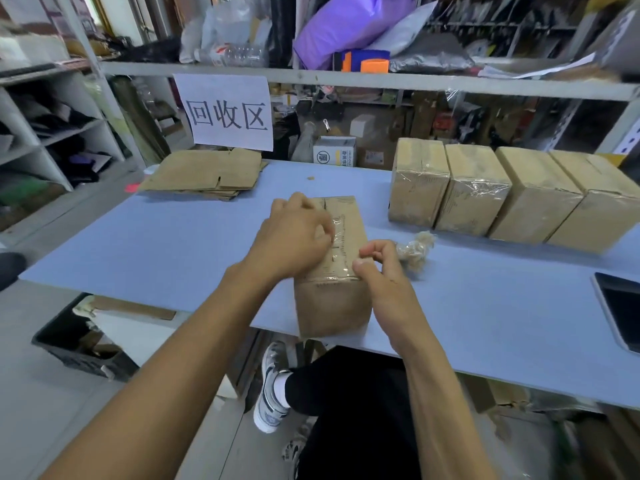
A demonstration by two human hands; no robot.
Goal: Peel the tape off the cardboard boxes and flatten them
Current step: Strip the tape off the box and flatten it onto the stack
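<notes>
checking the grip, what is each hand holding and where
Both pick at the clear tape on the box top: left hand mid-seam, right hand at the near edge.

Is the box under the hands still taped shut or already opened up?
Still taped shut. The box keeps its full shape, with clear tape across its top where both hands pick at it.

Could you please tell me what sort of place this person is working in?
Probably a warehouse or parcel stockroom's recycling bench: a paper sign reading 回收区, a stack of flattened cardboard, a row of taped boxes on the blue table, and cluttered metal shelving behind.
</notes>
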